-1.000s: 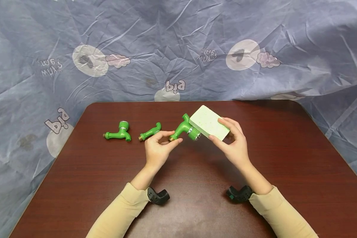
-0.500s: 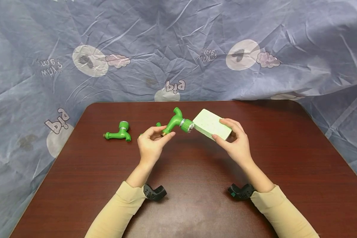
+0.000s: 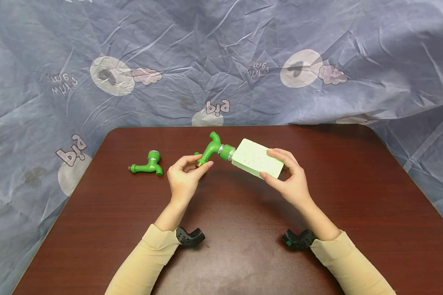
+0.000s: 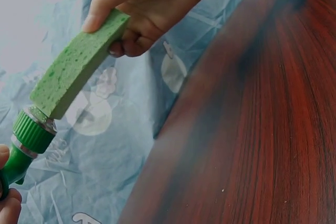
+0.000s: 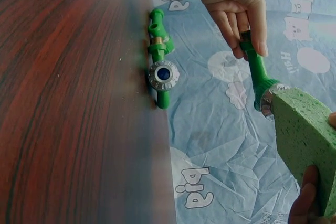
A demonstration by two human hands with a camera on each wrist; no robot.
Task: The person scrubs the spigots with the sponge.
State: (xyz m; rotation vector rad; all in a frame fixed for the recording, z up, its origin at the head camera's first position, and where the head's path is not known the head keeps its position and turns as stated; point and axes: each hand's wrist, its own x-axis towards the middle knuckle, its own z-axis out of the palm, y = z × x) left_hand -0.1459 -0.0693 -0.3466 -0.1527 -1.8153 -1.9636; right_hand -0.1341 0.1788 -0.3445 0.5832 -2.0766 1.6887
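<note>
Between thumb and fingers my left hand (image 3: pixel 182 178) pinches a green water tap (image 3: pixel 212 146) by its brass threaded end, held above the table. The tap's ribbed knob, with a silvery cap, points right. My right hand (image 3: pixel 292 177) grips a pale green sponge block (image 3: pixel 256 159) by its right end. One end of the sponge (image 4: pixel 73 66) meets the knob's cap in the left wrist view. From the right wrist view, the sponge (image 5: pixel 304 129) covers part of that cap.
Another green tap (image 3: pixel 147 167) lies on the brown table (image 3: pixel 243 229) at the left. A further tap (image 3: pixel 197 153) is mostly hidden behind the left hand. A crumpled blue-grey printed sheet (image 3: pixel 221 61) hangs behind the table. Black wrist mounts (image 3: pixel 190 237) are on both forearms.
The left hand has carried the tap left and slightly up, turning its knob toward the right. The sponge moved right, then back left and lower, from the tap's side to the knob's end.
</note>
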